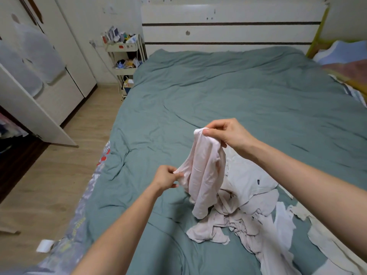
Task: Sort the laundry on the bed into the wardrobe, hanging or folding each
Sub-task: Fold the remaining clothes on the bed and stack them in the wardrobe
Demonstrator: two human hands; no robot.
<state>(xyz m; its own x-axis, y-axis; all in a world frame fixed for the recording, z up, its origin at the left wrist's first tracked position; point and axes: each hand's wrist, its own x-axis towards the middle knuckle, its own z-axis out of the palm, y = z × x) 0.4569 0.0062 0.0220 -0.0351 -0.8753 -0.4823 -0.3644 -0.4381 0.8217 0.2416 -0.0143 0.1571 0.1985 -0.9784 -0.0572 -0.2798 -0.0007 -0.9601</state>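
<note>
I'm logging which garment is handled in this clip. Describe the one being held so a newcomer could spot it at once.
Start at the bed with its teal cover, then look at its near edge, where a laundry pile lies. Just above it hangs a pale pink garment, pinched by the right hand at the top and the left hand at the side. It alone is lifted off the bed.

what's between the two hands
The pale pink garment spans the gap, pinched by left hand and right hand, in the head view.

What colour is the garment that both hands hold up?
Pale pink garment, plain, seen in the head view.
</note>
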